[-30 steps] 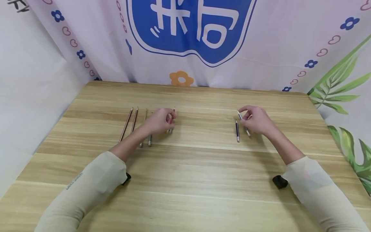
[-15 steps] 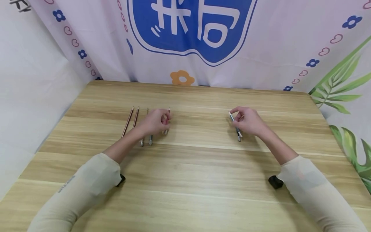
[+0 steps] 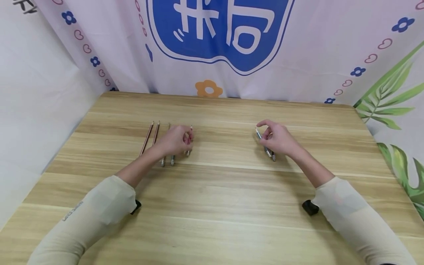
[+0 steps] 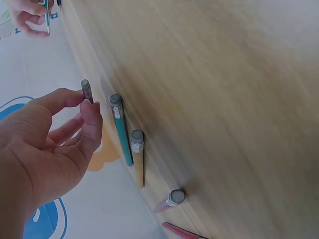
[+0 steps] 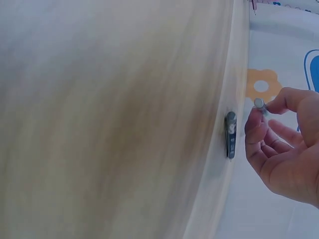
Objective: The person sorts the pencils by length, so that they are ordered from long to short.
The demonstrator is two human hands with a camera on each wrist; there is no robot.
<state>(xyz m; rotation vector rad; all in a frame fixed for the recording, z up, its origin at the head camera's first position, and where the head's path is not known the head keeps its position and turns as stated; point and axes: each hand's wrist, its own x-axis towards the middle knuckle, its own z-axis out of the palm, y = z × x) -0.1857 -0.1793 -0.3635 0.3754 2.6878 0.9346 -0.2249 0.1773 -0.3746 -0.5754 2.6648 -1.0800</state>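
Observation:
My left hand (image 3: 177, 140) pinches a short red pencil (image 3: 189, 140) between thumb and forefinger, eraser end toward me. In the left wrist view its eraser end (image 4: 86, 89) sticks up past the fingertips. Just left of it lie a teal pencil (image 4: 121, 130), a yellow pencil (image 4: 139, 164) and two reddish-brown pencils (image 3: 146, 139), partly hidden by my forearm in the head view. Across the table, my right hand (image 3: 278, 139) pinches a light blue pencil (image 3: 259, 134) tilted point away. A short dark pencil (image 5: 231, 135) lies on the table close beside that hand, mostly covered in the head view.
Both hands work over the far half of a wood-grain table (image 3: 212, 198). A printed white curtain (image 3: 298, 70) hangs along its back edge. Small black devices (image 3: 310, 207) show under the sleeve cuffs.
My right hand has carried the light blue pencil left, from the right side of the dark pencil across it. My left hand has shifted slightly left with the red pencil, toward the row.

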